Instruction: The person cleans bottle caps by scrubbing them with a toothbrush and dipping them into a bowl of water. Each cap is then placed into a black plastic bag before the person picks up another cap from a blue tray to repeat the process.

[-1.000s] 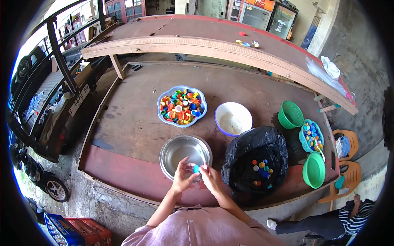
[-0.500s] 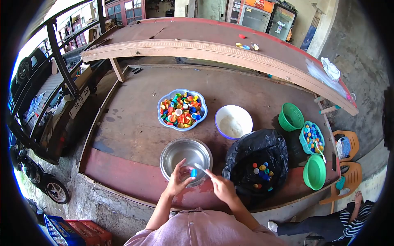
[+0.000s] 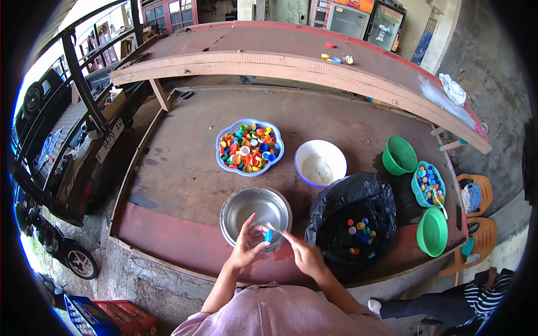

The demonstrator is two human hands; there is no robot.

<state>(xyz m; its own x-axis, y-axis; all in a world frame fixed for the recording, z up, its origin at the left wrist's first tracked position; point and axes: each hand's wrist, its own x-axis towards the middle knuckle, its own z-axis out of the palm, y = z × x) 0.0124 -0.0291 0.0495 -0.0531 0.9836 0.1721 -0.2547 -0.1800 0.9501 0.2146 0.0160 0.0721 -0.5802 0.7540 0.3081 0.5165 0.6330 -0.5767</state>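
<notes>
Over the near rim of the steel bowl (image 3: 230, 215), my left hand (image 3: 246, 246) holds a blue cap (image 3: 268, 236) between thumb and fingers. My right hand (image 3: 307, 256) grips a thin, pale tool (image 3: 276, 228), its far end close to the cap; whether they touch cannot be made out. Beside my right hand lies a black plastic bag (image 3: 325, 207), spread open, with several coloured caps (image 3: 362, 229) inside. A blue scalloped basket (image 3: 219, 148) full of coloured caps stands beyond the steel bowl.
A white bowl (image 3: 320, 162) stands beyond the bag. To the right are a green basket (image 3: 399, 155), a light blue basket (image 3: 416, 187) of caps and a green basin (image 3: 432, 232). A raised wooden shelf (image 3: 252, 59) crosses the back. A person in striped clothing (image 3: 490, 297) is at lower right.
The blue cap has turned to a narrower, more edge-on view. The tool's end has shifted slightly, close to the cap. The whole view has moved a little.
</notes>
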